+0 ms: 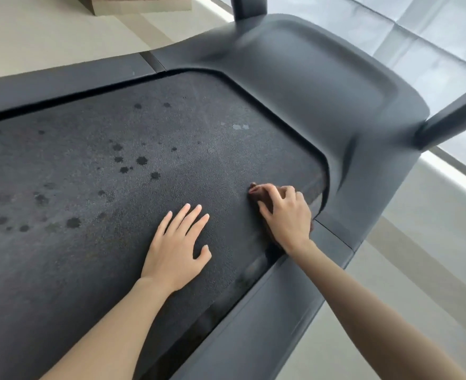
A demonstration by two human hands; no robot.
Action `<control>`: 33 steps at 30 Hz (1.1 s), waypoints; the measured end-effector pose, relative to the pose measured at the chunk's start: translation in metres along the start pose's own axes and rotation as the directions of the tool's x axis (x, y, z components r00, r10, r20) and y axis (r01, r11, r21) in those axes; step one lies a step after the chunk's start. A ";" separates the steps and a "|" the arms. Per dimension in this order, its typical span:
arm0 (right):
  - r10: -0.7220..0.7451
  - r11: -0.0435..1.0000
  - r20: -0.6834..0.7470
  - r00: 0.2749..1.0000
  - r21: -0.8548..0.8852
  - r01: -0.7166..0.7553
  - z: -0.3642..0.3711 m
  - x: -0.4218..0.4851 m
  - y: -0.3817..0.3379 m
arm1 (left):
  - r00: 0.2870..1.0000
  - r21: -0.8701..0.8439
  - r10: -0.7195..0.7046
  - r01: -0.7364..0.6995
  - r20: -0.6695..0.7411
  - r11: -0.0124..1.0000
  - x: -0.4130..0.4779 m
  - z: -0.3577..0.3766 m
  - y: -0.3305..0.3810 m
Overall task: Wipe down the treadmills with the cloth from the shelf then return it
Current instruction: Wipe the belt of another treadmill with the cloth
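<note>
A dark treadmill belt (pixel 111 204) fills most of the view, marked with several dark wet spots and a pale smear near its front. My left hand (pixel 178 248) lies flat on the belt with fingers straight and spread. My right hand (pixel 285 215) grips a bunched brown cloth (pixel 256 192) and holds it against the belt at the right edge, close to the front curve. Most of the cloth is hidden under that hand.
The grey motor cover (pixel 308 86) curves round the belt's front, with two uprights (pixel 446 124) rising from it. Side rails (pixel 267 319) run along both edges. Pale floor and a window lie to the right; a beige block (pixel 141 4) stands at top left.
</note>
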State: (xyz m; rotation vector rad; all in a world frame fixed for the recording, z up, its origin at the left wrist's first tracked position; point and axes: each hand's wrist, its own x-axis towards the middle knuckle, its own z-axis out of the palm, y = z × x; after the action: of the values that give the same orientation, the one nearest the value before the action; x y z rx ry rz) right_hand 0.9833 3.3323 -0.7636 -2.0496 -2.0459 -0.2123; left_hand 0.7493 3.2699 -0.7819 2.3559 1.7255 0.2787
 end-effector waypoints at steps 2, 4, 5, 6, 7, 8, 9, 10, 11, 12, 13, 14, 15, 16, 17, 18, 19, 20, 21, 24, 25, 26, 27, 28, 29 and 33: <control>-0.063 0.998 -0.005 0.998 0.015 0.063 -0.005 -0.021 -0.018 | 1.000 -0.049 -0.008 0.008 -0.009 0.999 -0.006 -0.001 0.001; -0.085 0.996 0.001 0.996 0.010 0.085 -0.008 -0.034 -0.034 | 1.000 -0.070 -0.013 0.011 -0.026 0.997 -0.025 -0.004 -0.006; -0.082 0.997 0.023 0.996 0.015 0.081 -0.010 -0.039 -0.040 | 0.999 -0.070 -0.019 0.016 -0.031 0.997 -0.042 -0.007 -0.011; -0.072 0.997 0.047 0.996 0.027 0.071 -0.011 -0.044 -0.047 | 0.999 -0.057 -0.025 0.023 -0.034 0.998 -0.064 -0.011 -0.018; -0.065 0.997 0.064 0.996 0.039 0.062 -0.013 -0.049 -0.054 | 0.999 -0.044 -0.040 0.038 -0.035 0.998 -0.089 -0.015 -0.027; -0.064 0.997 0.075 0.995 0.049 0.060 -0.015 -0.054 -0.061 | 0.998 -0.044 -0.062 0.061 -0.029 0.997 -0.115 -0.021 -0.036; -0.070 0.996 0.083 0.994 0.056 0.066 -0.017 -0.061 -0.070 | 0.996 -0.051 -0.085 0.084 -0.023 0.995 -0.141 -0.027 -0.045; -0.086 0.995 0.085 0.993 0.064 0.081 -0.020 -0.068 -0.080 | 0.994 -0.055 -0.109 0.108 -0.020 0.993 -0.164 -0.033 -0.053; -0.109 0.992 0.086 0.990 0.072 0.103 -0.022 -0.076 -0.091 | 0.991 -0.057 -0.135 0.133 -0.019 0.989 -0.186 -0.038 -0.060; -0.135 0.988 0.088 0.987 0.081 0.128 -0.025 -0.086 -0.103 | 0.988 -0.053 -0.155 0.153 -0.021 0.987 -0.206 -0.043 -0.066; -0.164 0.984 0.090 0.982 0.087 0.156 -0.027 -0.096 -0.115 | 0.985 -0.047 -0.171 0.169 -0.022 0.984 -0.225 -0.047 -0.070; -0.193 0.978 0.093 0.977 0.095 0.184 -0.029 -0.108 -0.129 | 0.982 -0.041 -0.189 0.188 -0.024 0.981 -0.243 -0.051 -0.074; -0.224 0.971 0.094 0.970 0.107 0.214 -0.032 -0.121 -0.143 | 0.977 -0.043 -0.211 0.210 -0.028 0.977 -0.259 -0.054 -0.077; -0.256 0.962 0.092 0.962 0.125 0.244 -0.035 -0.135 -0.158 | 0.972 -0.048 -0.232 0.230 -0.034 0.972 -0.275 -0.057 -0.079; -0.285 0.952 0.092 0.954 0.145 0.271 -0.039 -0.150 -0.174 | 0.968 -0.055 -0.249 0.247 -0.036 0.967 -0.289 -0.060 -0.082; -0.315 0.941 0.095 0.944 0.162 0.298 -0.043 -0.166 -0.191 | 0.964 -0.061 -0.264 0.261 -0.036 0.963 -0.303 -0.063 -0.083; -0.349 0.928 0.102 0.931 0.174 0.329 -0.047 -0.182 -0.208 | 0.960 -0.065 -0.279 0.277 -0.033 0.959 -0.317 -0.066 -0.085; -0.384 0.915 0.111 0.917 0.182 0.361 -0.052 -0.197 -0.226 | 0.955 -0.065 -0.296 0.294 -0.029 0.954 -0.330 -0.069 -0.089; -0.417 0.900 0.115 0.902 0.190 0.392 -0.056 -0.212 -0.243 | 0.948 -0.059 -0.316 0.314 -0.030 0.948 -0.344 -0.072 -0.093; -0.518 0.846 0.103 0.849 0.206 0.491 -0.066 -0.250 -0.288 | 0.896 -0.037 -0.438 0.436 -0.069 0.899 -0.391 -0.081 -0.109; -0.551 0.826 0.103 0.828 0.212 0.523 -0.068 -0.258 -0.299 | 0.872 -0.032 -0.482 0.482 -0.080 0.876 -0.409 -0.084 -0.112; -0.581 0.805 0.110 0.806 0.220 0.550 -0.071 -0.265 -0.308 | 0.850 -0.027 -0.520 0.520 -0.082 0.854 -0.427 -0.086 -0.115; -0.616 0.779 0.110 0.780 0.229 0.583 -0.072 -0.272 -0.315 | 0.830 -0.020 -0.552 0.553 -0.080 0.833 -0.446 -0.087 -0.117; -0.658 0.744 0.105 0.746 0.242 0.623 -0.074 -0.277 -0.322 | 0.811 -0.013 -0.580 0.581 -0.081 0.814 -0.466 -0.088 -0.118; -0.700 0.704 0.093 0.708 0.257 0.662 -0.075 -0.282 -0.328 | 0.791 -0.007 -0.606 0.607 -0.083 0.795 -0.485 -0.088 -0.119; -0.804 0.584 0.112 0.583 0.327 0.743 -0.084 -0.299 -0.356 | 0.708 0.004 -0.698 0.702 -0.109 0.712 -0.545 -0.087 -0.119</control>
State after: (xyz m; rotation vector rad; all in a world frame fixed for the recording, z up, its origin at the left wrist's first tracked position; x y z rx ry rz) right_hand 0.6307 3.0194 -0.7394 -0.9163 -2.8490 0.1732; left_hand 0.4542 2.7894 -0.7476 1.5334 2.5368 0.2222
